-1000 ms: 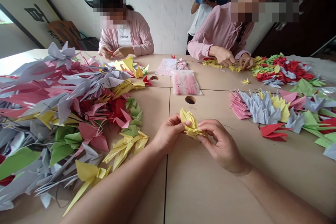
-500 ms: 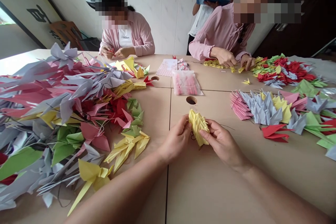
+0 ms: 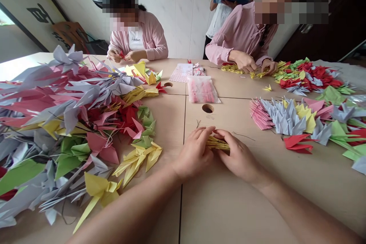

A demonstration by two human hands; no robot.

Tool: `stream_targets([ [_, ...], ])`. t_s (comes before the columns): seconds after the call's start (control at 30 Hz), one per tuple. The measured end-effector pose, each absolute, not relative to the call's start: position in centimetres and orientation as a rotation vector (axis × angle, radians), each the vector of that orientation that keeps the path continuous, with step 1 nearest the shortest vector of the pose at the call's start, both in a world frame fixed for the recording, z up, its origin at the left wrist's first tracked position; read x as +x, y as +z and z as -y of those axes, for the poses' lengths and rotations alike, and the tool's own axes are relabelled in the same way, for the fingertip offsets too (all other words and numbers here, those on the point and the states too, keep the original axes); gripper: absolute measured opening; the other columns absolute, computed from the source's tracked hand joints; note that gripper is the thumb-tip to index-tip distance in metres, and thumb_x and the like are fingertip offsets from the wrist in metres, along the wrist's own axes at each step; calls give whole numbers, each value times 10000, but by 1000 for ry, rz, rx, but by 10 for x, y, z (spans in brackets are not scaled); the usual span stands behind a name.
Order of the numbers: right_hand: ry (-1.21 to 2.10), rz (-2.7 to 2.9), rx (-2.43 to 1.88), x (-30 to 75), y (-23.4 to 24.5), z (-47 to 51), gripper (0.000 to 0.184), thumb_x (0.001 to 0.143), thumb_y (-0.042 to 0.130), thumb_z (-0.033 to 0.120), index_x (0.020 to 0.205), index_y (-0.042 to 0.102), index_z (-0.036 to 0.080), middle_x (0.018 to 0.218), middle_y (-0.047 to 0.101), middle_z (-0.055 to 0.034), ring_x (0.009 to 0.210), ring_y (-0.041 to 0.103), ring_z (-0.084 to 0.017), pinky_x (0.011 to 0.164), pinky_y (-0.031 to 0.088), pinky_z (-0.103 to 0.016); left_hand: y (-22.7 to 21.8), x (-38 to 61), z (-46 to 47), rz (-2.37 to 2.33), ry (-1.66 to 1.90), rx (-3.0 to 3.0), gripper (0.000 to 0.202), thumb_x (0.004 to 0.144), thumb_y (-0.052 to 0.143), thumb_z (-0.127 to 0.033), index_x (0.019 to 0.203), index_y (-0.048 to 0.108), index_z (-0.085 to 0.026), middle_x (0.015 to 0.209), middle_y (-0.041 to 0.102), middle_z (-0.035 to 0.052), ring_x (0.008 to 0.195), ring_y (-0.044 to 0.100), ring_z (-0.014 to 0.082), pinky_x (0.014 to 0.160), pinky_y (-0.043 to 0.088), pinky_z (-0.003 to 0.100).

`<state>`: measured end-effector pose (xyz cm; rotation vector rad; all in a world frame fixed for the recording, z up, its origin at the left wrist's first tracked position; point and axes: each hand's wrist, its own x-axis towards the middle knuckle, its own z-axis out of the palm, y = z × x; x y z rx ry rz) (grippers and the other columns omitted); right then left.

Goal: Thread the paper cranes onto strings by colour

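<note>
Between my hands, low over the table, is a bundle of yellow folded paper cranes [image 3: 217, 143], its thin stacked edges turned upward. My left hand [image 3: 197, 150] curls over the bundle's left end, fingers closed on it. On the other end my right hand [image 3: 236, 152] is wrapped with its fingers bent. Most of the bundle is hidden by my fingers. A dark thin wire [image 3: 243, 136] lies just beyond my right hand, and another wire end [image 3: 198, 123] pokes up past my left fingers.
A large heap of coloured paper cranes [image 3: 68, 103] fills the left side. Rows of cranes [image 3: 288, 116] lie at right. Ahead are a hole [image 3: 207, 108] and a plastic bag of pink pieces [image 3: 202, 89]. Two people sit opposite, handling folded paper; a third stands behind with a blue tablet-like board [image 3: 231, 0].
The yellow bundle has been turned from upright to lying sideways between my hands. My fingers have come over its top. The person opposite on the left has shifted the red paper slightly.
</note>
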<state>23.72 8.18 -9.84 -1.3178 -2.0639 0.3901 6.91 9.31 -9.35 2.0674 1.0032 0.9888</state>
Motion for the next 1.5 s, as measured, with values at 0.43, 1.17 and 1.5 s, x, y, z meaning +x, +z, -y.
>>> stream_targets([
  [0.43,204,2240,-1221,239,-106,-85,482,830,485,129,1305,457,203,1217,601,-120,1141,557,-273,958,472,-502,-99,72,-94,-1154,902,2102,636,662,504,-60,1294,479,-131,1232,543,164,1215,440,331,1072,277,504],
  [1.17,178,2348,-1322,236,-101,-81,310,891,365,104,1111,574,162,978,625,-113,946,566,-278,831,470,-471,-100,71,-93,-1139,805,2316,544,769,389,-18,1305,405,-109,1101,633,149,1056,566,246,953,410,455],
  [1.5,1260,1340,-1321,234,-84,-84,312,874,540,419,1097,596,208,1003,671,-54,861,604,-186,742,475,-283,-88,71,-97,-1129,1216,1436,683,781,637,-343,1347,296,-168,1207,489,145,1139,487,237,931,427,387],
])
